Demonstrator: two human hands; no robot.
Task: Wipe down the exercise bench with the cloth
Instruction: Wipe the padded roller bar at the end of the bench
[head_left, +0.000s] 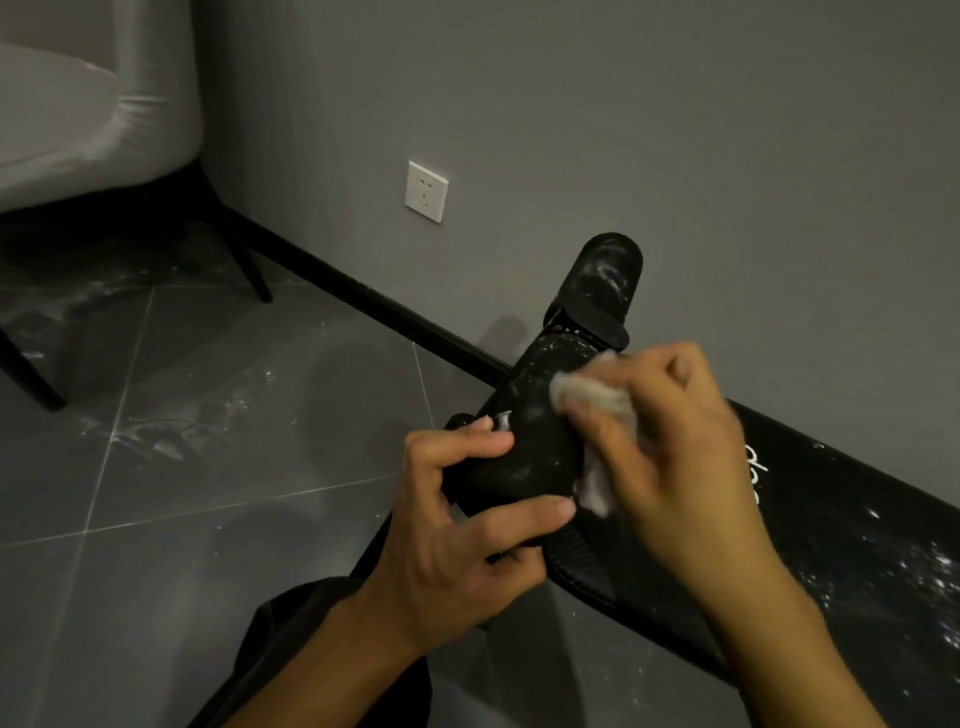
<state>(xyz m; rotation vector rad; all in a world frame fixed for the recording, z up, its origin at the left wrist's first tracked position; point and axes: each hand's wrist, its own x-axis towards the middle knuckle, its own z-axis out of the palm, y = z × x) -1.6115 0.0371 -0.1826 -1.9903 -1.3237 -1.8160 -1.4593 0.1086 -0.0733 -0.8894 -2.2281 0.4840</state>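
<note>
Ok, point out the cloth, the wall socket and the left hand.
cloth (584, 395): head view, the bunched end under the fingers.
wall socket (426, 192): head view, middle of its white faceplate.
left hand (457, 551): head view, back of the hand.

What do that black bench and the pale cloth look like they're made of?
The bench: likely vinyl or faux-leather padding, smooth black with slight sheen and a ribbed edge, dusted with white specks. The cloth: blurred, but seems soft fabric or paper towel, pale, matte, crumpled in the right hand.

The left hand (457, 525) and right hand (675, 457) are bare to the forearms; trousers (275, 629) are black.
</note>
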